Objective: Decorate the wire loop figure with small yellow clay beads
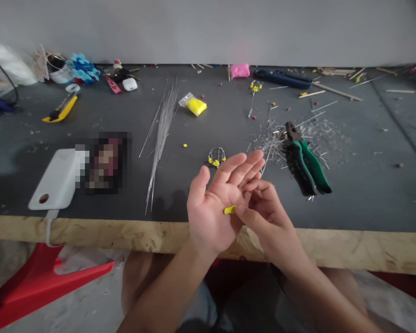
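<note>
My left hand (219, 201) is held palm up over the table's front edge, fingers stretched out. A small yellow piece of clay (229, 210) lies on its palm. My right hand (263, 210) presses against the left palm beside it, fingers curled, one fingertip touching the clay. Just beyond the hands sits a small wire cage with yellow beads (217, 156).
Green-handled pliers (307, 162) lie on a heap of cut wire bits (273, 143) to the right. A bundle of straight wires (161, 132), a yellow clay bag (195, 105), pink clay (240, 70), a white power bank (55, 178) and a yellow utility knife (60, 108) lie on the dark table (367, 185).
</note>
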`<state>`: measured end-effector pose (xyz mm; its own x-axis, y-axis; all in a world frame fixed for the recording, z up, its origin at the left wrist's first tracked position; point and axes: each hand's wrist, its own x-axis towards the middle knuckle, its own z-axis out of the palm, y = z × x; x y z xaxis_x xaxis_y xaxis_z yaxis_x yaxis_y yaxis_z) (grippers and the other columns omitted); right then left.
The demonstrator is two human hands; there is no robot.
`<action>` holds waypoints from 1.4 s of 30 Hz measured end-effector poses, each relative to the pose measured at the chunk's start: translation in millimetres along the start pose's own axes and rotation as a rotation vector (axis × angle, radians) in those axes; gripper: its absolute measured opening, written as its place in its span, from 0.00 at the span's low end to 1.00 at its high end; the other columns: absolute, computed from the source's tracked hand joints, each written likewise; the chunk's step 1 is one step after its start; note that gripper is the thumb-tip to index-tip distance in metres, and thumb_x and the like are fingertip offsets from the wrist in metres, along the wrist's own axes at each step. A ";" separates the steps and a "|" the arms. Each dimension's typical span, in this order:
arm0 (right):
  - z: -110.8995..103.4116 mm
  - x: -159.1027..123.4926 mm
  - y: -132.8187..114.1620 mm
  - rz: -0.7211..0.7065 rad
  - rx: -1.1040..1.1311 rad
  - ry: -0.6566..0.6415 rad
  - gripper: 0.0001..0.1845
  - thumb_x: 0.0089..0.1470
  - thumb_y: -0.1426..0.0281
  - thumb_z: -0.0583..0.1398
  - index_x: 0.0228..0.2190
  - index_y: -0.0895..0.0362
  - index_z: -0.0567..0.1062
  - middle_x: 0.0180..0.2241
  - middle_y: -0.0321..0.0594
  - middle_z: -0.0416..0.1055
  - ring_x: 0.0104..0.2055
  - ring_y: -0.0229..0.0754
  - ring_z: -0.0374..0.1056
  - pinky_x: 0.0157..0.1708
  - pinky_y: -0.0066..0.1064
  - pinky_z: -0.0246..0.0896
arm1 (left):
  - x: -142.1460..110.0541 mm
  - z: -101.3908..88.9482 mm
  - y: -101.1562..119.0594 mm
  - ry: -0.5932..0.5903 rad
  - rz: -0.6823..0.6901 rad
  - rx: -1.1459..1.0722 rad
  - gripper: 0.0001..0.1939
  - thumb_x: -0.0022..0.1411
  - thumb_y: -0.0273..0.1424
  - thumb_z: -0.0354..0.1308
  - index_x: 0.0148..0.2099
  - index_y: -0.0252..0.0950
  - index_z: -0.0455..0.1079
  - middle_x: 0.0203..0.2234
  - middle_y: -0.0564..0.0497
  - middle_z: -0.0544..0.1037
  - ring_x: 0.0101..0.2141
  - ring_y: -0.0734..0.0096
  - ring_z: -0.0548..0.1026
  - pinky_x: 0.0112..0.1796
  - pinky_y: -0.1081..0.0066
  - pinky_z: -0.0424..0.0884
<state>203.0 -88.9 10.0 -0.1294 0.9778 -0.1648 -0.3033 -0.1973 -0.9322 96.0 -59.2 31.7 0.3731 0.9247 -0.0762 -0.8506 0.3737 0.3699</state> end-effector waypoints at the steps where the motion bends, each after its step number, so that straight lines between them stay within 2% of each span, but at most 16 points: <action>1: -0.2 0.1 -0.1 -0.002 0.012 -0.003 0.12 0.56 0.76 0.59 0.40 0.47 0.67 0.34 0.31 0.61 0.35 0.36 0.57 0.35 0.27 0.57 | 0.1 -0.1 0.0 0.000 0.001 0.000 0.28 0.68 0.46 0.33 0.47 0.41 0.73 0.54 0.51 0.74 0.63 0.63 0.59 0.64 0.60 0.48; 6: 0.4 0.4 -0.8 -0.011 0.051 -0.002 0.11 0.58 0.77 0.57 0.39 0.48 0.67 0.32 0.31 0.61 0.35 0.35 0.57 0.36 0.26 0.57 | 0.4 -0.7 0.0 0.003 -0.004 0.006 0.28 0.68 0.46 0.34 0.47 0.42 0.73 0.54 0.52 0.74 0.64 0.61 0.59 0.64 0.59 0.48; 11: 0.1 0.5 0.9 0.011 0.029 -0.010 0.14 0.57 0.78 0.57 0.40 0.47 0.66 0.33 0.30 0.61 0.34 0.35 0.56 0.34 0.25 0.56 | 0.4 -1.1 -1.0 -0.004 -0.002 0.004 0.28 0.68 0.46 0.33 0.47 0.41 0.72 0.54 0.51 0.73 0.63 0.63 0.60 0.64 0.61 0.49; 20: 0.5 0.2 0.8 0.016 0.033 -0.014 0.16 0.55 0.78 0.59 0.40 0.46 0.66 0.39 0.31 0.62 0.39 0.36 0.57 0.38 0.25 0.57 | 1.3 -3.3 -3.5 -0.021 0.030 0.030 0.27 0.67 0.47 0.36 0.47 0.40 0.72 0.54 0.51 0.73 0.62 0.64 0.61 0.64 0.61 0.48; 26: 0.6 -0.2 -0.6 0.013 0.057 -0.006 0.13 0.57 0.78 0.56 0.40 0.48 0.67 0.32 0.30 0.61 0.34 0.33 0.56 0.34 0.22 0.56 | 1.9 -5.8 -4.0 -0.052 0.032 0.052 0.27 0.67 0.49 0.37 0.48 0.42 0.72 0.54 0.53 0.73 0.63 0.64 0.60 0.64 0.60 0.49; 29: 0.4 -0.6 -0.7 0.011 0.040 -0.014 0.14 0.58 0.79 0.56 0.40 0.47 0.66 0.32 0.30 0.61 0.33 0.33 0.56 0.34 0.22 0.57 | 1.8 -6.0 -4.2 -0.056 0.043 0.076 0.27 0.66 0.49 0.37 0.48 0.42 0.72 0.54 0.53 0.73 0.63 0.63 0.60 0.64 0.59 0.49; 42: 1.1 -2.4 -2.5 0.005 0.010 -0.046 0.18 0.54 0.77 0.62 0.41 0.45 0.66 0.43 0.31 0.63 0.44 0.36 0.61 0.42 0.26 0.60 | 1.5 -5.3 -6.6 -0.117 0.122 0.206 0.26 0.66 0.48 0.37 0.48 0.44 0.73 0.54 0.54 0.74 0.63 0.60 0.59 0.64 0.56 0.47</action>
<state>203.0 -90.8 13.1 -0.1738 0.9726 -0.1547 -0.3118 -0.2033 -0.9281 100.2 -59.9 24.2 0.3233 0.9426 0.0839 -0.8030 0.2264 0.5513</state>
